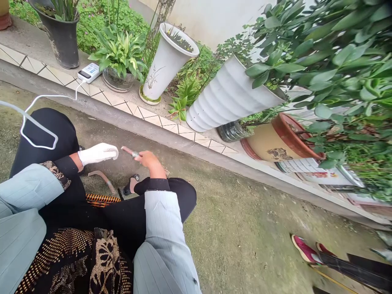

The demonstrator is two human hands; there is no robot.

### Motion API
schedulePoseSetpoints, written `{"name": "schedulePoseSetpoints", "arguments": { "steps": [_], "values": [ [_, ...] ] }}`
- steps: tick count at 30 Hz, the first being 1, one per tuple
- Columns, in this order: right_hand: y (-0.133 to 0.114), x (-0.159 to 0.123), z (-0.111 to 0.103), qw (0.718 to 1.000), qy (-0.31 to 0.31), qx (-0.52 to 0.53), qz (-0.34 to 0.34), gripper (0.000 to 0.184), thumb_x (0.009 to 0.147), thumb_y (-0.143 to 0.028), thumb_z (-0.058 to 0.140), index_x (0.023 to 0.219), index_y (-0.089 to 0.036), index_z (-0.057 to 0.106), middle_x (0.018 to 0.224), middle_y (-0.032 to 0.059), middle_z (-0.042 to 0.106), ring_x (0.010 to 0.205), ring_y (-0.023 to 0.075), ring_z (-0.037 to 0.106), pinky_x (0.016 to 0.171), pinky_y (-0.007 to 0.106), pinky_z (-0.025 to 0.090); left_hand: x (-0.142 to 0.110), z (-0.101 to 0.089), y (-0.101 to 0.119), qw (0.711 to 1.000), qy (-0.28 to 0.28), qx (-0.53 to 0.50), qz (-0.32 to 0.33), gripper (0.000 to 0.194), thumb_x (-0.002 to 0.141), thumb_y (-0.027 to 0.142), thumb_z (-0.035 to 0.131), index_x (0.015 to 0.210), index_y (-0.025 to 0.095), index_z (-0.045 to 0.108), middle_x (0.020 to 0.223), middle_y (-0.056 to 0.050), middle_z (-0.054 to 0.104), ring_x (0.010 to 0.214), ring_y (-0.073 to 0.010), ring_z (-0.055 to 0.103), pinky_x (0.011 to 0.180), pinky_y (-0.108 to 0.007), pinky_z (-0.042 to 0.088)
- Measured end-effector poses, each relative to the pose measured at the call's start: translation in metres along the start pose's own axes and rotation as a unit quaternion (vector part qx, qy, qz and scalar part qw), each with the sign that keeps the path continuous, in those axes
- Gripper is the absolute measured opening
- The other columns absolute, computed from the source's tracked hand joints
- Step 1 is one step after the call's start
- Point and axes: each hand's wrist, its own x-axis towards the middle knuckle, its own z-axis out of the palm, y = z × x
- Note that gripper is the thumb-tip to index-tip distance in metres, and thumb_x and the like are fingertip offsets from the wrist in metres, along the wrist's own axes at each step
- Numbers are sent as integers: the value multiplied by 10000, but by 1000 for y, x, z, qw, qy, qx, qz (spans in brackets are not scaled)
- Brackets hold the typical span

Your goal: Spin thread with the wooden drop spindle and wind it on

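My right hand [149,159] is closed around one end of a short reddish-brown stick [126,151], which has a greyish binding near my fingers. Its free end points left towards my left hand [99,153], with a small gap between them. A white glove covers my left hand; its fingers are curled together, and whatever may be inside them is hidden. Below the hands, a bent brown rod [102,179] rests between my legs, its lower end near my shoe [131,184]. Part of an orange-and-black woven surface [102,200] shows beneath me.
A tiled ledge [125,107] runs diagonally ahead, bearing a white pot [163,67], a ribbed white planter [228,96] and a tan pot [269,141]. A white device [90,72] trails a cable [45,96] towards my left knee. Another person's red shoe [303,248] is at lower right.
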Motion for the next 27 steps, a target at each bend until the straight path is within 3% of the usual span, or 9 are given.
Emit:
{"name": "schedulePoseSetpoints", "arguments": {
  "steps": [4, 6, 8, 11, 13, 16, 21, 25, 27],
  "values": [
    [-13, -12, 7, 941, -303, 75, -134, 151, 758, -288, 648, 827, -155, 663, 567, -35, 540, 506, 82, 446, 540, 223, 353, 2, 0, -10, 999, 41, 36, 4, 319, 869, 407, 477, 816, 127, 622, 685, -14, 575, 554, -92, 457, 533, -196, 371],
    [-15, -19, 5, 894, -341, 183, -227, 202, 736, -318, 674, 837, -147, 642, 587, -47, 533, 510, 68, 431, 533, 212, 355, 5, 6, -15, 998, 56, -3, -8, 330, 867, 422, 476, 812, 126, 614, 670, -14, 563, 541, -91, 449, 513, -195, 370],
    [-12, -23, 0, 875, -220, 329, -278, 258, 738, -377, 664, 834, -144, 607, 636, -39, 538, 521, 57, 419, 523, 201, 345, 8, 14, -18, 996, 41, -74, -15, 343, 865, 439, 479, 814, 123, 603, 626, -9, 531, 526, -91, 438, 501, -197, 376],
    [-1, -17, -7, 857, 44, 469, -210, 307, 761, -455, 612, 799, -157, 550, 634, -41, 491, 494, 53, 378, 477, 191, 307, 10, 22, -20, 991, -36, -126, -15, 374, 885, 455, 467, 810, 114, 602, 611, -13, 520, 503, -84, 413, 492, -199, 371],
    [6, -9, -9, 873, 137, 450, -129, 311, 796, -472, 556, 821, -162, 554, 643, -30, 497, 492, 65, 389, 476, 197, 315, 9, 22, -17, 992, -84, -96, 4, 372, 887, 449, 480, 787, 113, 603, 671, -33, 567, 535, -86, 435, 522, -200, 378],
    [7, 0, -7, 948, 185, 257, -16, 285, 848, -420, 508, 941, -173, 617, 756, 22, 610, 607, 110, 516, 563, 219, 374, 6, 18, -8, 991, -127, -26, 45, 351, 887, 421, 483, 754, 120, 605, 742, -38, 608, 643, -111, 494, 630, -208, 404],
    [-14, -8, 8, 997, -22, -69, 28, 225, 792, -327, 618, 922, -159, 693, 953, 119, 687, 799, 183, 608, 659, 264, 401, 2, 3, 4, 996, -56, 41, 61, 341, 867, 424, 489, 770, 120, 609, 745, -15, 605, 668, -118, 490, 658, -207, 391],
    [-23, -28, 16, 963, -246, 53, -99, 161, 754, -307, 654, 812, -159, 677, 599, -14, 571, 526, 93, 477, 549, 230, 366, 3, -8, 2, 999, 8, 49, 13, 336, 855, 414, 485, 762, 122, 622, 709, -10, 600, 629, -113, 481, 620, -209, 382],
    [-20, -36, 16, 921, -261, 207, -203, 209, 753, -335, 647, 852, -152, 651, 615, -33, 534, 524, 74, 441, 541, 218, 355, 6, -9, -3, 999, 35, 32, -3, 327, 849, 410, 487, 765, 125, 623, 687, -12, 593, 611, -115, 483, 595, -209, 383]
  ]
}}
